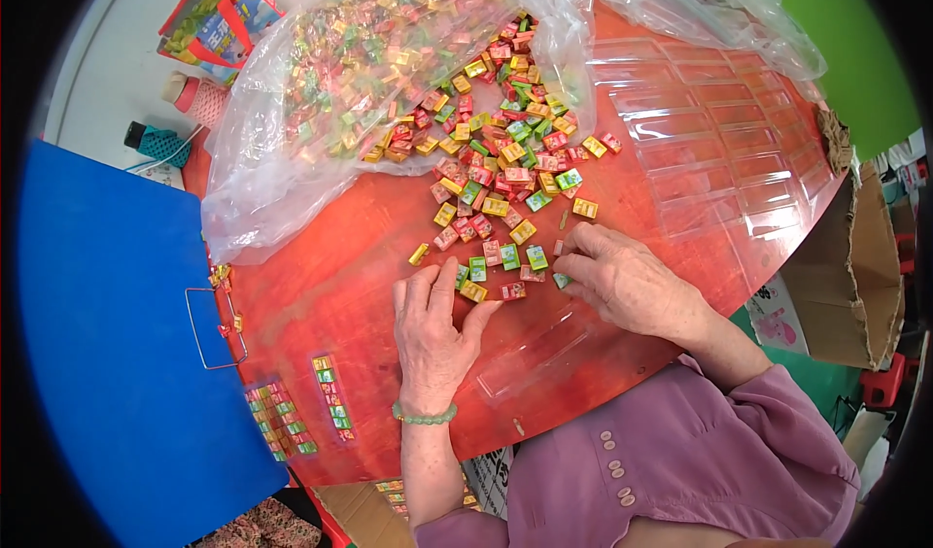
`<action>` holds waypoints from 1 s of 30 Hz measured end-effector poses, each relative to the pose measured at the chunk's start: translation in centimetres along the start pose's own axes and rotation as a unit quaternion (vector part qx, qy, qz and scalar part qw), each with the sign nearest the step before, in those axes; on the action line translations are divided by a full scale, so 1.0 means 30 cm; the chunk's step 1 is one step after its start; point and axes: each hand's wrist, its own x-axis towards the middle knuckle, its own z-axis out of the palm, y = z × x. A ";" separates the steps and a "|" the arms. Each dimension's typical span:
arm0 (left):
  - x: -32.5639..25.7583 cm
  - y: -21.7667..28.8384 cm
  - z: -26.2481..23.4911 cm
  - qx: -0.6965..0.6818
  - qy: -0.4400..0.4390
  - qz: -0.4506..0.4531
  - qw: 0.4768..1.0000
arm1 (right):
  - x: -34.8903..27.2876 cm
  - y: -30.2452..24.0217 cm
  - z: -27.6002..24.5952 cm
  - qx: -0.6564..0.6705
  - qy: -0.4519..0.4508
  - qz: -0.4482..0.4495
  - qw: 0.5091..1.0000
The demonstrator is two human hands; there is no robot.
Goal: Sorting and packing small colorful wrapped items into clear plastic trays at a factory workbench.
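Small candy-like boxes in red, yellow, green and pink spread from a large heap (496,174) toward me on the red table. My left hand (431,320) lies palm down at the near edge of the loose boxes, fingers and thumb apart around a yellow box (473,291) and a green box (461,276). My right hand (617,278) has bent fingers, with a small green box (562,280) at their tips. Between the hands lie a red box (513,291), a pink box (532,273) and several others. A long clear plastic tray (535,354) rests in front of me.
A clear plastic bag (267,193) covers much of the heap. Clear compartment trays (671,159) lie at right. A filled strip (331,397) and more packed rows (280,420) sit at left by a blue board (107,344). A cardboard box (841,266) stands beyond the right edge.
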 end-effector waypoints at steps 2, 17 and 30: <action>-0.002 -0.006 -0.008 0.017 -0.002 0.011 1.000 | 0.000 0.001 0.006 -0.009 0.002 0.001 1.000; -0.008 0.005 -0.015 -0.008 -0.020 0.003 1.000 | 0.012 -0.011 0.026 0.079 0.027 -0.005 0.997; -0.024 -0.005 -0.025 -0.049 -0.014 -0.034 0.998 | 0.045 -0.036 -0.017 0.168 -0.028 0.004 0.985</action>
